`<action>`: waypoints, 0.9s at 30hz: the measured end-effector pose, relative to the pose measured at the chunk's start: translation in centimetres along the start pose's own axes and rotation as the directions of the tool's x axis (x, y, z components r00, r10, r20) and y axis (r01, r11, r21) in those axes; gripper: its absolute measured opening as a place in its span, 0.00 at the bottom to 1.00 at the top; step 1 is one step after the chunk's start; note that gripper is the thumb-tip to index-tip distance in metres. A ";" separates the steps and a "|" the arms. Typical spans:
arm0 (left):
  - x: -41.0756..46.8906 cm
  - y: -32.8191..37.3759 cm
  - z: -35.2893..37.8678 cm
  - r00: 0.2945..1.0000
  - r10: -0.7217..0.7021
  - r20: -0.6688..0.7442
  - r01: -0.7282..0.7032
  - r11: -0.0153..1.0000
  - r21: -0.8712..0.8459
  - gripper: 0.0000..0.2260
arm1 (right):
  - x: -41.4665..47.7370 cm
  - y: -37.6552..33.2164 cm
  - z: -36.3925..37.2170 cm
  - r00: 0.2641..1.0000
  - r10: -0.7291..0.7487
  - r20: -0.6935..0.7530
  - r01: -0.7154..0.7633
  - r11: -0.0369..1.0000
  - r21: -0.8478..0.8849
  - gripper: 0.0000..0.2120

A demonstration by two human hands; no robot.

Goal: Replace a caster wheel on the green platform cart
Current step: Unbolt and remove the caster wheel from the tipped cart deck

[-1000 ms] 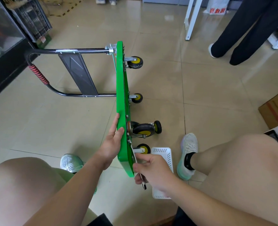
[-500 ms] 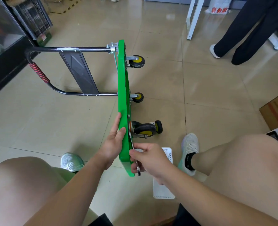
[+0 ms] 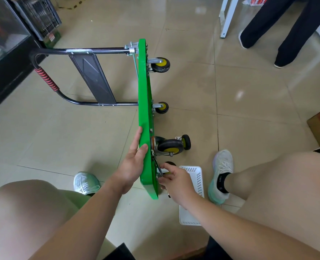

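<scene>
Right hand, fingers curled round a slim metal wrench. The tool's upper end reached the underside of the green platform cart, just beside the nearest caster wheel. I could not tell whether it sat on a bolt. That wheel, black tyre over a yellow hub, was mostly hidden behind the knuckles.

Left hand lay spread on the opposite, top face of the deck, fingers straight and flat, thumb resting on the narrow edge. Between the two hands the cart stood on its side, a thin glossy green slab with rounded corners, its wheeled underside turned to the right.

Just beyond the right hand I noted a larger swivel caster in a bright steel fork, bolted to the deck. A loose small wheel lay on the floor touching it. Two further casters were fixed near the far end, both black rubber with yellow hubs.

A black tubular handle with a red ribbed grip and a grey panel reached left from the far end.

A white perforated plastic basket sat on the glossy beige tiles, under the right wrist. The person's pale shoes flanked the cart; a bystander's dark trouser legs stood well apart.
</scene>
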State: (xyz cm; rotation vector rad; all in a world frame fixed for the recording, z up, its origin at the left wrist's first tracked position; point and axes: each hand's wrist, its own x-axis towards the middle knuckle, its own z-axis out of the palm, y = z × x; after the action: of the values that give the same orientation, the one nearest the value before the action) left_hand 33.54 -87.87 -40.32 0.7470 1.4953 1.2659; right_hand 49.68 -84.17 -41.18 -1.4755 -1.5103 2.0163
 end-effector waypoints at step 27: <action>0.0 0.0 0.1 1.000 0.010 0.000 -0.010 1.000 0.000 0.23 | -1.4 -1.2 0.4 0.989 0.132 0.063 -0.140 0.979 0.146 0.07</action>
State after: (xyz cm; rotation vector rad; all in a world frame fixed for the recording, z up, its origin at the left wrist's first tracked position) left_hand 33.57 -87.81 -40.30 0.7553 1.4931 1.2727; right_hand 49.57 -84.79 -39.42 -1.5127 -1.2759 2.2102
